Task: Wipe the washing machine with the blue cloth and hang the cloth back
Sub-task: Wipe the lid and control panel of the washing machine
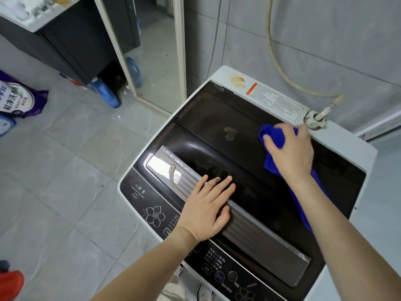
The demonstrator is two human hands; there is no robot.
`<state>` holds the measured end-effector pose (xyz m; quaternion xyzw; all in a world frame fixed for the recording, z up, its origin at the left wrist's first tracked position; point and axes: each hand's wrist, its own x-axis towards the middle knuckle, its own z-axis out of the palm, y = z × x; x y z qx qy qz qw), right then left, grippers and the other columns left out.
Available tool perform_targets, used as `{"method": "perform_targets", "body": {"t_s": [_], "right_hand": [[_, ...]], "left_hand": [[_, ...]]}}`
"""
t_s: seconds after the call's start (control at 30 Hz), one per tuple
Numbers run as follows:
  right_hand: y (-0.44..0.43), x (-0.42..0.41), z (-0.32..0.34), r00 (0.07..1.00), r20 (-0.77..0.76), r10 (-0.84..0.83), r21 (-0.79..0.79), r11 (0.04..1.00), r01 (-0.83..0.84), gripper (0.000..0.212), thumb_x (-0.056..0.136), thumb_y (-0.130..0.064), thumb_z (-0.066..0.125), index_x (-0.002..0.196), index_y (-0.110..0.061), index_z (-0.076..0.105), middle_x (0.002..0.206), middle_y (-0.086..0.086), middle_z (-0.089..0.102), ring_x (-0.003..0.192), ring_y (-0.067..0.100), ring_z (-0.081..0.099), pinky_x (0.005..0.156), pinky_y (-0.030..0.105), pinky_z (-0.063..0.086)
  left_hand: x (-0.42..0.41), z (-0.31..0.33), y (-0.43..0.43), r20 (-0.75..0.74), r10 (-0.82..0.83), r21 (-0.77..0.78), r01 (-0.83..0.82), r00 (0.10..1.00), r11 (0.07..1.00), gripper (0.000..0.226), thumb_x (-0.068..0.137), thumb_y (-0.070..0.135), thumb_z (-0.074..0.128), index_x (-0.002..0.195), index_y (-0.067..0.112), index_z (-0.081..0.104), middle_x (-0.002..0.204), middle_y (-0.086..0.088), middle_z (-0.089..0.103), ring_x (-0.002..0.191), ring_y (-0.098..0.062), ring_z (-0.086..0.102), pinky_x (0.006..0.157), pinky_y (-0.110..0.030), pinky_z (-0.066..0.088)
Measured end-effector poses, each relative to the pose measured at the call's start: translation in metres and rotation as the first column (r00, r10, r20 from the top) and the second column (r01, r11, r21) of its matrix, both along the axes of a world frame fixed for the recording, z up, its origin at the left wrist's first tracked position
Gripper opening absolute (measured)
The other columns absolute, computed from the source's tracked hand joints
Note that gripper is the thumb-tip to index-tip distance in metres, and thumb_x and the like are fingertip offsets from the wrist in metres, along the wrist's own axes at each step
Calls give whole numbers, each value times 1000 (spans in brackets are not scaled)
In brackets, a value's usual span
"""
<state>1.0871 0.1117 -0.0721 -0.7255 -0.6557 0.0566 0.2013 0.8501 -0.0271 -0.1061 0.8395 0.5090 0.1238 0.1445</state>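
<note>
A top-loading washing machine (219,101) with a dark lid and white body fills the right of the view. My right hand (290,153) presses a bunched blue cloth (274,137) onto the far part of the lid, near the water inlet; a tail of cloth trails under my forearm. My left hand (208,205) lies flat, fingers apart, on the silver handle strip at the lid's front edge. Brownish smears show on the lid's middle and on the white back rim.
A cream hose (280,61) loops down the tiled wall to the inlet fitting (314,118). Blue detergent bottles (106,92) and a purple detergent bag (19,98) sit on the tiled floor at left beside a dark cabinet (71,40) and a mirror.
</note>
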Motion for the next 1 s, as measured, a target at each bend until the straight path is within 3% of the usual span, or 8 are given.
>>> {"method": "perform_targets", "body": {"t_s": [0.07, 0.17, 0.27, 0.47, 0.63, 0.77, 0.9, 1.0], "right_hand": [[22, -38, 6, 999, 46, 21, 0, 1000, -21, 38, 90, -48, 58, 119, -24, 56, 116, 11, 47, 101, 30, 53, 73, 31, 39], [15, -81, 11, 956, 79, 281, -30, 960, -280, 37, 91, -45, 59, 121, -24, 54, 120, 7, 45, 103, 21, 50, 70, 26, 36], [-13, -54, 8, 890, 58, 452, -42, 892, -450, 37, 88, -46, 62, 120, -29, 56, 116, 2, 44, 102, 19, 51, 68, 27, 41], [23, -9, 5, 998, 27, -59, -6, 998, 59, 40, 89, -49, 59, 119, -22, 58, 117, 13, 48, 101, 32, 55, 76, 32, 39], [24, -70, 9, 975, 69, 209, -14, 978, -208, 36, 91, -45, 58, 120, -24, 55, 121, 9, 46, 104, 24, 52, 72, 27, 38], [-23, -35, 7, 956, 19, 294, -22, 956, -293, 36, 90, -48, 60, 121, -31, 53, 120, 2, 42, 108, 20, 50, 73, 28, 41], [-46, 38, 0, 993, -37, -115, 5, 993, 116, 39, 89, -52, 59, 120, -29, 56, 118, 7, 44, 109, 31, 53, 81, 35, 45], [-34, 33, -1, 896, -53, -440, -1, 898, 441, 46, 90, -49, 58, 122, -17, 55, 121, 19, 44, 107, 41, 51, 81, 42, 47]], "left_hand": [[-1, -1, 0, 5, -10, 8, 10, 1000, 1000, 52, 96, 34, 42, 146, 23, 45, 156, 4, 39, 139, -21, 41, 123, -43, 13], [-2, 2, 1, 8, -13, 11, 13, 1000, 1000, 52, 96, 33, 41, 147, 22, 46, 155, 3, 40, 138, -22, 42, 122, -45, 16], [-2, 4, 0, 2, -22, 17, 22, 1000, 1000, 52, 96, 33, 42, 146, 21, 47, 155, 2, 41, 137, -23, 43, 122, -45, 16], [-1, 2, 0, 17, -11, -3, 11, 1000, 1000, 52, 95, 35, 41, 145, 22, 47, 154, 3, 42, 137, -22, 43, 124, -41, 11], [-2, 11, -1, 18, -21, -41, 22, 1000, 999, 51, 95, 32, 42, 144, 19, 49, 152, 1, 45, 138, -23, 42, 124, -42, 12], [-5, 25, 0, 114, -48, -76, 57, 992, 995, 51, 95, 24, 50, 146, 17, 48, 153, -2, 43, 146, -24, 33, 124, -46, 12], [-49, 46, 37, 216, -51, 71, 36, 975, 997, 53, 95, 28, 47, 147, 20, 46, 153, 1, 43, 146, -19, 31, 124, -41, 14], [-91, 56, 110, 232, 76, 107, -103, 970, 989, 54, 97, 33, 51, 148, 19, 43, 154, -5, 41, 143, -25, 35, 120, -42, 23]]}}
